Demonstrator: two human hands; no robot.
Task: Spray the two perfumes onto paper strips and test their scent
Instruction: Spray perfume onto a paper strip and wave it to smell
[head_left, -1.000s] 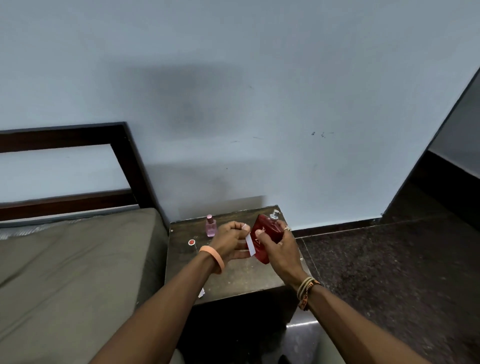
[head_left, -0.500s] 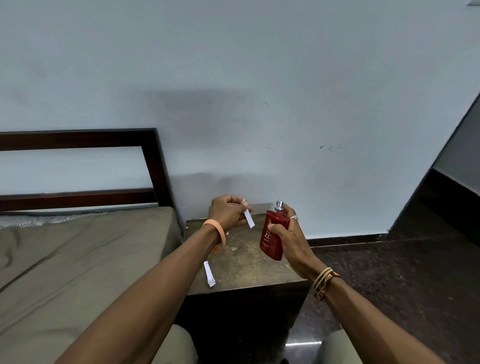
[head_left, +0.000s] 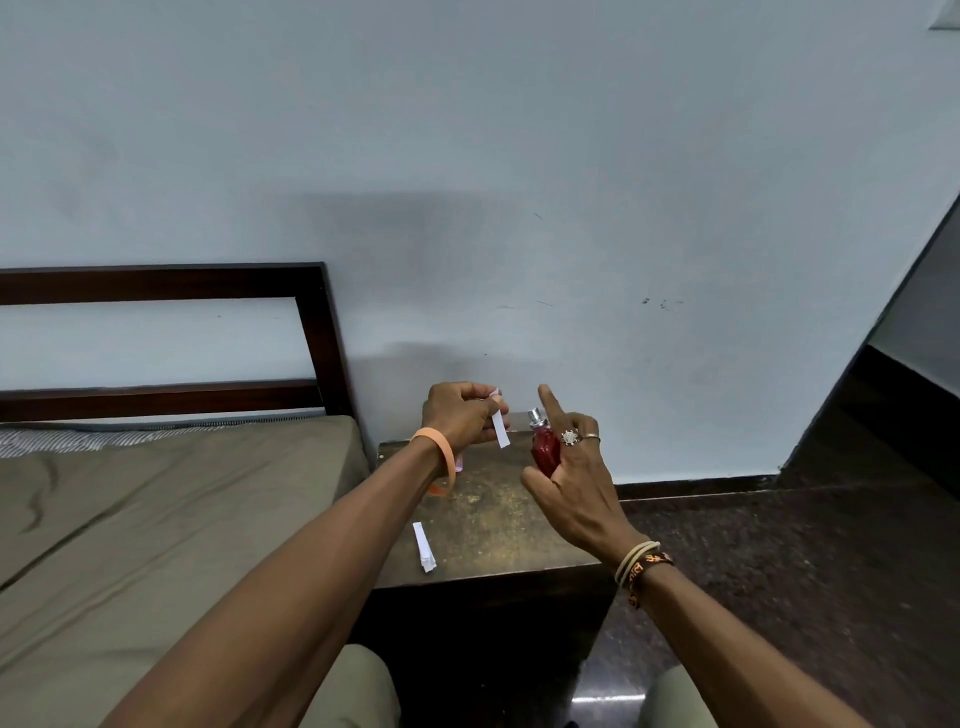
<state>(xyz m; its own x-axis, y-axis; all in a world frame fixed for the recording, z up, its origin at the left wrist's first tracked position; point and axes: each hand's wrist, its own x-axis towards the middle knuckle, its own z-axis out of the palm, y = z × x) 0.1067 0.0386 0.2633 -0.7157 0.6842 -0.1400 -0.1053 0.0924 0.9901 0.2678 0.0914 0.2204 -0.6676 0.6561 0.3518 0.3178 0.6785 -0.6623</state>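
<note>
**A:** What has changed above the bedside table (head_left: 498, 525)?

**B:** Both hands are higher than a second ago, and now sit over the table's back edge. The right hand (head_left: 576, 483) has its thumb and lower fingers wrapped round the red perfume bottle (head_left: 545, 449). The bottle is now upright rather than leaning.

**A:** And the left hand (head_left: 457, 415)?

**B:** It is curled and pinching a paper strip (head_left: 501, 428). The strip touched the bottle a second ago; now it hangs just beside it, on the side toward the table's left.

**A:** Any smaller change?

**B:** Half a second ago the index finger (head_left: 548, 400) lay by the silver nozzle (head_left: 535, 415). Now it stands straight up, clear of it. I'd judge it is poised to press, or has just let go; no mist shows, so I cannot tell which.

**A:** So how far along is the task?

**B:** Probably at the first spray. The pink bottle (head_left: 459, 462) is only a sliver behind the left wrist at the table's back left. The spare strips (head_left: 424, 546) lie near the table's front edge.
</note>
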